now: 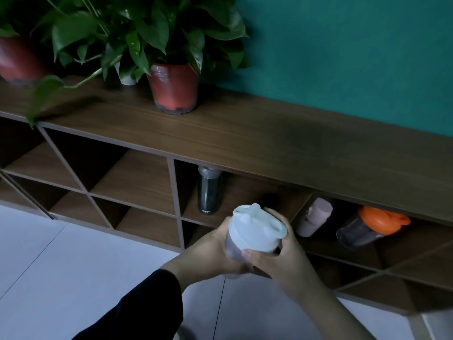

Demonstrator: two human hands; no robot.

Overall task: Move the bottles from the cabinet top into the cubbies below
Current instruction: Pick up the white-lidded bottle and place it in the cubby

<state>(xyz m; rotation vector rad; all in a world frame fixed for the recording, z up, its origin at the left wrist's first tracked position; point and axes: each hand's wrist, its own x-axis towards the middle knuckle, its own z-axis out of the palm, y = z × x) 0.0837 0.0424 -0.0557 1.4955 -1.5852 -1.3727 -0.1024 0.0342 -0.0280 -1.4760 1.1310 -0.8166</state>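
Both hands hold a shaker bottle with a white lid point(257, 228) in front of the cubbies. My left hand point(215, 251) wraps its left side and base; my right hand point(277, 256) grips its right side under the lid. Behind it, a dark bottle with a grey cap point(209, 192) stands upright in an upper cubby. In the cubby to the right, a pale pink bottle point(315, 217) and a dark bottle with an orange lid point(367, 228) lean tilted. No bottle shows on the wooden cabinet top point(269, 143).
Two potted plants stand on the cabinet top, one in a red-brown pot point(174, 88) and one at the far left point(17, 60), with trailing leaves. Cubbies with slanted dividers point(73, 173) run left. A teal wall is behind; pale floor tiles point(73, 253) lie below.
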